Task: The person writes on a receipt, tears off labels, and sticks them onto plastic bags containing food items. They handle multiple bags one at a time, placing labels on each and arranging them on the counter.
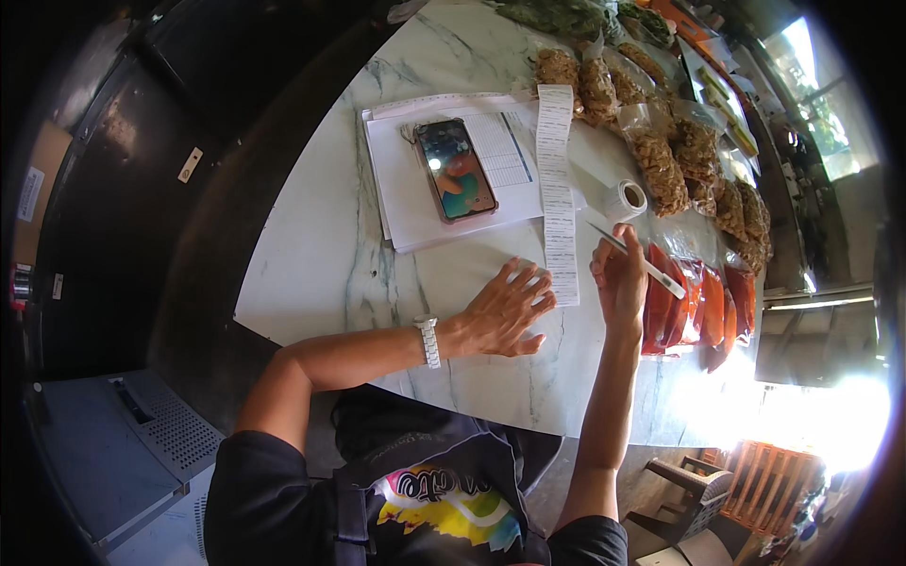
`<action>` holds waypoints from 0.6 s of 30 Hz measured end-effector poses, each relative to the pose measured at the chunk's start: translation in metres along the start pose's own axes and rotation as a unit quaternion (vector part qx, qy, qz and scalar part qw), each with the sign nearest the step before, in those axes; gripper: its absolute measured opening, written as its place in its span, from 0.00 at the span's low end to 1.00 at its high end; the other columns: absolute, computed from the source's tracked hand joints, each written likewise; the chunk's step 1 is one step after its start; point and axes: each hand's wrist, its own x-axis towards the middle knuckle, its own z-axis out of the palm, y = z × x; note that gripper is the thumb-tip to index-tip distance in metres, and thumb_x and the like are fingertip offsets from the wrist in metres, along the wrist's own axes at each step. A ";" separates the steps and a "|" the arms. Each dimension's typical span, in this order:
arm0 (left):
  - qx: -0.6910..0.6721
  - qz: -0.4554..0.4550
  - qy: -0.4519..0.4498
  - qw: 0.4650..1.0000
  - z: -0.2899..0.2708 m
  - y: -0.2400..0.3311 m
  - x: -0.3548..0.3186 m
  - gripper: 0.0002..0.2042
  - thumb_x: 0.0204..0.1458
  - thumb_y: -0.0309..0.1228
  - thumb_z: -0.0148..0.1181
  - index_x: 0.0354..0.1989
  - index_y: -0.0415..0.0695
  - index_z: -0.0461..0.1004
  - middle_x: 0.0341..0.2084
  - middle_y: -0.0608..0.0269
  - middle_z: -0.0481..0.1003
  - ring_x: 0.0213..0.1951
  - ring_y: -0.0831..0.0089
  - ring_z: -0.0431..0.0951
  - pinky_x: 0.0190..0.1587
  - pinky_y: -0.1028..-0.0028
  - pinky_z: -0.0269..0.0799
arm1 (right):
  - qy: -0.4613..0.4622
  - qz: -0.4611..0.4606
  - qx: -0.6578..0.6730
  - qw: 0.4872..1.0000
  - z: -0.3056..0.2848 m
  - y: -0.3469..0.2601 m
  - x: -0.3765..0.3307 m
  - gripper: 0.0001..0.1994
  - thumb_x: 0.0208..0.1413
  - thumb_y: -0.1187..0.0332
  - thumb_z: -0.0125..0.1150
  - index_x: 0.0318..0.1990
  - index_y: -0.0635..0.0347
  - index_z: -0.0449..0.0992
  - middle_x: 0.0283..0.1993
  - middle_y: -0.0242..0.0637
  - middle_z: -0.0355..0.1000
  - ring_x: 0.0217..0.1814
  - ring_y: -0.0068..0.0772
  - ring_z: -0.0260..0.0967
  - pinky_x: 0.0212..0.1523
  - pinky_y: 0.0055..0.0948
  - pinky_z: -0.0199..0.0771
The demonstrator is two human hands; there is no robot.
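My left hand [505, 311] lies flat on the marble-patterned table, fingers spread, beside the lower end of a long printed paper strip [557, 189]. A white watch [427, 341] is on that wrist. To the right of the strip, my right hand [619, 274] is closed around a slim white pen [661, 277], its tip pointing up and left. Just beyond this hand stands a small white roll [626, 200]. Left of the strip, a phone [456, 172] with a lit screen rests on a stack of paper sheets [396, 184].
Several clear bags of brown dry snacks [658, 168] crowd the table's far right. Nearer, several red packets [694, 307] lie beside my right hand. Green bagged goods [557, 15] are at the far edge. A grey metal cabinet [142, 453] stands at lower left, a chair [689, 491] at lower right.
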 end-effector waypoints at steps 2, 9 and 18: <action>0.002 -0.005 -0.004 1.000 -0.001 -0.001 0.000 0.27 0.47 0.50 0.55 0.48 0.41 0.67 0.54 0.49 0.63 0.58 0.53 0.61 0.62 0.48 0.52 | -0.022 -0.002 -0.025 0.999 0.005 0.003 0.006 0.13 0.66 0.54 0.42 0.40 0.53 0.64 0.17 0.35 0.65 0.17 0.19 0.56 0.19 0.18 0.54; -0.004 -0.001 -0.017 1.000 -0.005 0.001 0.004 0.27 0.46 0.49 0.56 0.48 0.40 0.67 0.54 0.48 0.63 0.58 0.52 0.60 0.62 0.48 0.52 | -0.044 -0.065 -0.153 0.985 0.051 0.009 0.030 0.22 0.65 0.47 0.40 0.46 0.59 0.64 0.36 0.45 0.77 0.30 0.27 0.73 0.25 0.20 0.64; 0.006 -0.014 -0.019 1.000 -0.003 0.002 0.004 0.27 0.45 0.49 0.58 0.48 0.42 0.68 0.55 0.49 0.63 0.58 0.53 0.61 0.61 0.48 0.53 | 0.030 -0.047 -0.102 0.993 -0.021 0.022 0.007 0.14 0.64 0.57 0.44 0.44 0.59 0.63 0.30 0.48 0.75 0.24 0.30 0.71 0.25 0.21 0.64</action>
